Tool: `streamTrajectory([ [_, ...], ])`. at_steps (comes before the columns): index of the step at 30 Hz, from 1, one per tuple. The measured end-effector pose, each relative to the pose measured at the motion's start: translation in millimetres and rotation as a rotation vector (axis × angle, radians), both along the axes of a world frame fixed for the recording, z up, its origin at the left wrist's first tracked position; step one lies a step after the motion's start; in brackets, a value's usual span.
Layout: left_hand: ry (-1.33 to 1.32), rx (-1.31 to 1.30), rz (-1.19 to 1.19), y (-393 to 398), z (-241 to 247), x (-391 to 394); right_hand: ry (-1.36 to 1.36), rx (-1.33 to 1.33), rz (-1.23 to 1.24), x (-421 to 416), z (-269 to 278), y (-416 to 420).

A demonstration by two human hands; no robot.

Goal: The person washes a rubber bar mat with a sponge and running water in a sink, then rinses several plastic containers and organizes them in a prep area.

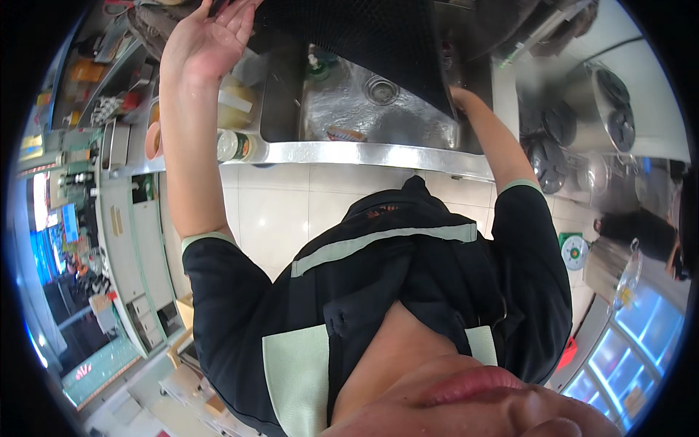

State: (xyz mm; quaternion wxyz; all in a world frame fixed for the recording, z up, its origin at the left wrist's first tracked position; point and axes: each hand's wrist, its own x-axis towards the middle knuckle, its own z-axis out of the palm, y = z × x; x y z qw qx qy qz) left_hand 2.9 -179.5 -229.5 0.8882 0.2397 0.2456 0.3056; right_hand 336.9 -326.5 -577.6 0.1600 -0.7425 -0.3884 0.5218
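A large black textured mat (371, 33) is tilted over a stainless-steel sink (338, 104), its lower corner pointing down into the basin. At its right edge is my right hand (461, 99), gripping the mat there, with most of the fingers hidden. My left hand (218, 41) is raised at the upper left, wet palm facing up and fingers spread beside the mat's left edge. Nothing shows in that palm, and the fingertips are cut off by the picture's edge. Water glistens on the basin floor around the drain (381, 90).
A brush-like object (345, 134) lies by the sink's front wall, and a green pump bottle (317, 66) is farther back. A lidded jar (235, 146) and a yellowish container (236, 104) stand left of the basin. Dark round lids (546, 164) are at the right.
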Motion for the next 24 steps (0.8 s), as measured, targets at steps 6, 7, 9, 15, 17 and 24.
streamTrajectory([
  [6,-0.059,0.135,-0.158,12,-17,-2,-0.374,0.224,-0.120,-11,-53,-36],
  [7,0.052,0.170,-0.008,11,-19,-3,-0.514,0.099,-0.124,-29,-23,-30],
  [9,-0.165,0.085,-0.314,27,-38,-18,-0.581,0.033,-0.043,-22,-26,-30],
  [15,0.154,0.000,-0.007,37,-92,-23,-0.668,-0.135,0.165,11,-17,-58],
  [17,0.672,0.855,0.124,-32,-58,-21,-0.629,-0.101,0.215,20,-4,-62],
  [24,0.815,0.535,0.350,-131,-25,85,-0.658,0.342,-0.124,116,69,-168],
])
